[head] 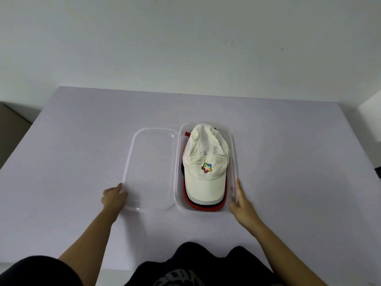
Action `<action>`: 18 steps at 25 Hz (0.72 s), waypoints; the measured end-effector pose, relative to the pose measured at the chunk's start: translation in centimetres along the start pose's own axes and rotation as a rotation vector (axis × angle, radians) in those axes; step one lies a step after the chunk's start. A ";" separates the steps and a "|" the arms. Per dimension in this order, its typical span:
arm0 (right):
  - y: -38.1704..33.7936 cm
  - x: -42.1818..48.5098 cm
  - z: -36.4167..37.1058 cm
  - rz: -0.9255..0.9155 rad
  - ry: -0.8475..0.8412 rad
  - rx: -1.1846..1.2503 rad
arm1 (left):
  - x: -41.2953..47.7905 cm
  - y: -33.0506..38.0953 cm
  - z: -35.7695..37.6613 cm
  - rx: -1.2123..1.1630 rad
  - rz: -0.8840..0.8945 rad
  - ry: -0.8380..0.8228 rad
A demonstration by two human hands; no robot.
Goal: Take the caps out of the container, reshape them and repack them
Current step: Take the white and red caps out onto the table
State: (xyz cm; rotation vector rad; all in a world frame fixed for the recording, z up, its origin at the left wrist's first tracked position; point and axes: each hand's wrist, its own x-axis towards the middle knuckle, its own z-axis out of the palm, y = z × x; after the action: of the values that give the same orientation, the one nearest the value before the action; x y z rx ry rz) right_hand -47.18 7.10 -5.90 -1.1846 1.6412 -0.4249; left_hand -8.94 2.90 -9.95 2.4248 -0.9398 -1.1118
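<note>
A clear plastic container [235, 153] lies open on the table, its lid [152, 168] folded flat to the left. A cream cap [204, 159] with a coloured logo sits on top of a stack inside; a red cap's brim [206, 207] and a dark cap's edge [182, 168] show beneath it. My left hand [114, 198] rests on the lid's near left corner. My right hand [240, 205] lies against the container's near right wall, fingers straight. Neither hand touches a cap.
The container stands mid-table on a pale lilac tabletop [82, 141]. A white wall rises behind the far edge. My dark-clothed lap [195, 265] is at the near edge.
</note>
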 end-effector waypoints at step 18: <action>-7.9 4.0 1.5 -0.272 -0.260 -1.093 | -9.0 11.2 10.6 0.217 0.607 -0.113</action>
State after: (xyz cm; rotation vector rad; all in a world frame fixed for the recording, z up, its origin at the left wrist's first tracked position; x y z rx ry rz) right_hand -41.93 0.49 -2.73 -2.1562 1.4714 0.5457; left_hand -26.24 0.71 -6.03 2.0028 -1.7567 -0.9553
